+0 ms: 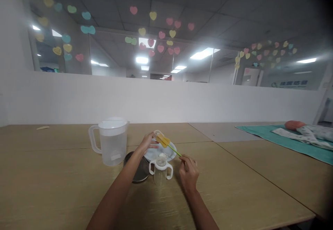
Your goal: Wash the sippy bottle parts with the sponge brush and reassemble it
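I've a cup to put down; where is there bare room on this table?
Bare tabletop lies front-left of the pitcher, and right of the right hand, short of the teal cloth. Between pitcher and right hand it is crowded: dark tray, plate, handled bottle.

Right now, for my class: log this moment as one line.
left hand: holds clear container | right hand: holds green-handled yellow brush | brush: head at container | handled bottle: upright on table
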Tool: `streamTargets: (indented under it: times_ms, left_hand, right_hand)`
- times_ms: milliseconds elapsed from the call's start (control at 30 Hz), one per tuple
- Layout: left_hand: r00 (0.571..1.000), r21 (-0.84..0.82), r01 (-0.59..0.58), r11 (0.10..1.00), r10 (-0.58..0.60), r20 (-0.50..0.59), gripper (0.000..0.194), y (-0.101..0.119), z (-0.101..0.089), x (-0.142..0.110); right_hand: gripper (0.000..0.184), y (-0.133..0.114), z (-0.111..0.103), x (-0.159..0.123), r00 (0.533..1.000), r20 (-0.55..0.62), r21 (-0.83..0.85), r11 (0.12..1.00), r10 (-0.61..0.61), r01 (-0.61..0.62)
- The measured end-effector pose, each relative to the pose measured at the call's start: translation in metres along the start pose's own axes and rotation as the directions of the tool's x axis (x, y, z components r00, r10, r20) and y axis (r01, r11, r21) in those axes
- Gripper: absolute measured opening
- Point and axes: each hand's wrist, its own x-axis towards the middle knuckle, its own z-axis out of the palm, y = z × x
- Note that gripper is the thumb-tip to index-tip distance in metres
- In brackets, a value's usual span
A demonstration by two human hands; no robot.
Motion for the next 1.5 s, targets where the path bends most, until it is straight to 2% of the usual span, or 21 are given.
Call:
streamTargets:
  times_ms: [233, 367, 500, 600, 733, 800, 833, 933, 1000, 1133, 1233, 1367, 1500]
  left_hand:
    - [0.997, 0.050, -0.014, 0.999, 0.010, 0.076, 0.032, 0.005, 0.003, -0.006]
    - [0.986, 0.093, -0.059, 0.994, 0.044, 0.161, 0.036, 0.021, 0.003, -0.014]
    - [0.943, 0.248, -0.198, 0.948, 0.115, 0.312, 0.052, 0.045, 0.003, -0.028]
    - [0.920, 0.377, -0.312, 0.872, 0.179, 0.348, 0.051, 0.061, 0.002, -0.039]
    - [0.938, 0.537, -0.341, 0.772, 0.246, 0.243, 0.051, 0.076, -0.014, -0.048]
    - [0.946, 0.662, -0.321, 0.677, 0.264, 0.188, 0.049, 0.079, -0.028, -0.050]
    - [0.953, 0.757, -0.290, 0.586, 0.247, 0.174, 0.047, 0.079, -0.035, -0.049]
    - [0.988, 0.970, -0.130, 0.206, 0.106, 0.110, 0.042, 0.072, -0.054, -0.043]
    - [0.999, 0.998, -0.032, 0.055, 0.030, 0.030, 0.042, 0.062, -0.061, -0.036]
    - [0.991, 0.996, 0.081, -0.047, -0.101, -0.085, 0.031, 0.035, -0.062, -0.023]
    - [0.977, 0.988, 0.114, -0.101, -0.170, -0.130, 0.018, 0.018, -0.059, -0.021]
    - [0.982, 0.988, 0.123, -0.095, -0.135, -0.135, 0.022, 0.015, -0.055, -0.022]
    - [0.999, 0.999, 0.047, -0.008, -0.018, -0.048, 0.021, 0.021, -0.037, -0.021]
  right_hand:
    - [0.020, -0.004, 0.001, 0.000, 1.000, -0.008, 0.051, 0.999, -0.011, 0.011]
    - [0.024, -0.005, 0.000, -0.003, 0.998, 0.062, 0.003, 1.000, 0.002, -0.002]
    - [0.030, -0.009, -0.002, -0.007, 0.974, 0.193, -0.052, 0.990, -0.117, 0.130]
    - [0.033, -0.011, -0.004, -0.008, 0.964, 0.202, -0.096, 0.976, -0.174, 0.196]
    - [0.032, -0.012, -0.005, -0.007, 0.957, 0.231, -0.141, 0.968, -0.174, 0.210]
    - [0.030, -0.012, -0.005, -0.006, 0.950, 0.270, -0.153, 0.967, -0.157, 0.203]
    - [0.029, -0.011, -0.004, -0.006, 0.949, 0.281, -0.160, 0.968, -0.144, 0.194]
    - [0.028, -0.007, -0.003, -0.008, 0.959, 0.267, -0.196, 0.969, -0.093, 0.148]
    - [0.027, -0.004, -0.003, -0.009, 0.969, 0.241, -0.220, 0.968, -0.062, 0.117]
    - [0.027, -0.001, -0.002, -0.011, 0.971, 0.236, -0.229, 0.969, -0.037, 0.093]
    - [0.027, -0.002, -0.002, -0.011, 0.965, 0.261, -0.215, 0.972, -0.037, 0.096]
    - [0.027, -0.002, -0.002, -0.010, 0.961, 0.273, -0.205, 0.973, -0.044, 0.103]
    - [0.027, -0.001, -0.002, -0.010, 0.967, 0.250, -0.224, 0.969, -0.043, 0.101]
